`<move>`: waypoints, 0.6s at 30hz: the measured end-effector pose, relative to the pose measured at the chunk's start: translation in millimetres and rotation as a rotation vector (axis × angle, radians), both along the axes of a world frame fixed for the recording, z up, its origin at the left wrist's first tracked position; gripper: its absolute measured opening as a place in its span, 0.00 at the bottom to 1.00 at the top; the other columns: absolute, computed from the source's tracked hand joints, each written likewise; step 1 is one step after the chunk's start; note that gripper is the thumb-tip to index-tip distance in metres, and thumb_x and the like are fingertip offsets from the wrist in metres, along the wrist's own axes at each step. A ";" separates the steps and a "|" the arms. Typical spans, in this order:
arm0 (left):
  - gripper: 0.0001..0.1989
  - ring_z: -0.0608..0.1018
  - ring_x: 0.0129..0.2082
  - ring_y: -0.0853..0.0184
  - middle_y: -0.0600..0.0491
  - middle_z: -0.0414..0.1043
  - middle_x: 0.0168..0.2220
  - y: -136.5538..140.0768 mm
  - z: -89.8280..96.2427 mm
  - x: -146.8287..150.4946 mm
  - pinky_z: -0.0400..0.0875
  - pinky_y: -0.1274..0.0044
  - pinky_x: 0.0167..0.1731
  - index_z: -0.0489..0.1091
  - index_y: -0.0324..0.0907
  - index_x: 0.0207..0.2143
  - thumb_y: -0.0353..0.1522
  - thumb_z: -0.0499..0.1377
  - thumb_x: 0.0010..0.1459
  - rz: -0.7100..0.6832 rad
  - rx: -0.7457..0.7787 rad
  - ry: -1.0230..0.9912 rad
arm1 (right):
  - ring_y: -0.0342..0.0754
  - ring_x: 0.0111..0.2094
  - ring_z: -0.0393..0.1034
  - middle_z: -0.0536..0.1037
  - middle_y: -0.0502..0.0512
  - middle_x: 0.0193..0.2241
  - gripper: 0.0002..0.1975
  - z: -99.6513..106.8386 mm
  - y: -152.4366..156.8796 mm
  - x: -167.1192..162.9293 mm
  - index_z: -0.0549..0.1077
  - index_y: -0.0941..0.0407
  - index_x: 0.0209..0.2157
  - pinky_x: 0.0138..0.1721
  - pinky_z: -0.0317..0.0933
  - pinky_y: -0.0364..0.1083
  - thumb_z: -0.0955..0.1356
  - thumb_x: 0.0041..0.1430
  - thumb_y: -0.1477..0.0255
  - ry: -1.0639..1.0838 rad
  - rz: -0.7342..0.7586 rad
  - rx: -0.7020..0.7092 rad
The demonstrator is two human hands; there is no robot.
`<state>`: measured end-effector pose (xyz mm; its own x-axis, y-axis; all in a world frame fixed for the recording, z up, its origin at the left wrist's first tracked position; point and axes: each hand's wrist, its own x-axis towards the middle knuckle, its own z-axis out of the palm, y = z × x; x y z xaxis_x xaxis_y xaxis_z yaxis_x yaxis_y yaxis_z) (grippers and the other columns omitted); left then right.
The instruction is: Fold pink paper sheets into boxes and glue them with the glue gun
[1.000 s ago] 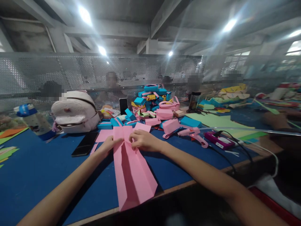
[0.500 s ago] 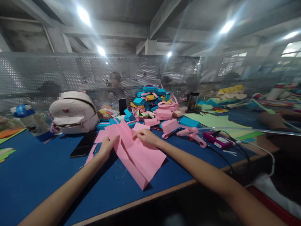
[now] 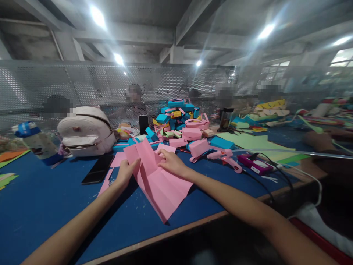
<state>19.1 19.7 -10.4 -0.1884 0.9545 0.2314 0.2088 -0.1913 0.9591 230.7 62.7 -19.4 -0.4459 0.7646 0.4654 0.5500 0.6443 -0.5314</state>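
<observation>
A creased sheet of pink paper [image 3: 161,187] is held slightly tilted above the blue table [image 3: 68,206], its near corner pointing toward the table's front edge. My left hand [image 3: 128,171] pinches its left edge, thumb on top and the other fingers behind the paper. On the right side, my right hand [image 3: 172,163] grips the sheet near its upper edge with bent fingers; the fingertips are partly hidden by the fold. More pink paper [image 3: 119,159] lies flat beyond my left hand, with narrow pink strips [image 3: 106,182] beside my left forearm.
A black phone [image 3: 97,170], a pale backpack [image 3: 85,132] and a bottle [image 3: 40,143] stand or lie to the left. Behind the sheet rises a pile of folded paper boxes [image 3: 176,117]. Rightward are a pink glue gun [image 3: 226,159], a purple power strip [image 3: 255,164] and cables.
My right hand has shifted slightly, its fingers now closer around the paper's upper edge. The sheet's near corner has swung a little left, and its folds have changed shape.
</observation>
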 end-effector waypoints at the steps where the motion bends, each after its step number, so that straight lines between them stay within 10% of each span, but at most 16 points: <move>1: 0.26 0.79 0.35 0.53 0.43 0.80 0.36 0.0 0.3 -0.2 0.72 0.72 0.32 0.76 0.34 0.36 0.48 0.66 0.42 -0.001 0.008 0.015 | 0.48 0.33 0.69 0.76 0.53 0.33 0.13 0.0 0.0 0.1 0.71 0.56 0.41 0.31 0.54 0.41 0.68 0.51 0.77 -0.011 0.007 0.014; 18: 0.19 0.78 0.31 0.56 0.47 0.78 0.29 2.4 8.0 -1.5 0.68 0.76 0.27 0.78 0.34 0.30 0.43 0.65 0.45 -0.018 0.043 0.192 | 0.48 0.35 0.68 0.77 0.54 0.33 0.05 12.3 -3.7 -16.6 0.75 0.56 0.32 0.32 0.52 0.43 0.66 0.57 0.77 -0.173 0.105 0.152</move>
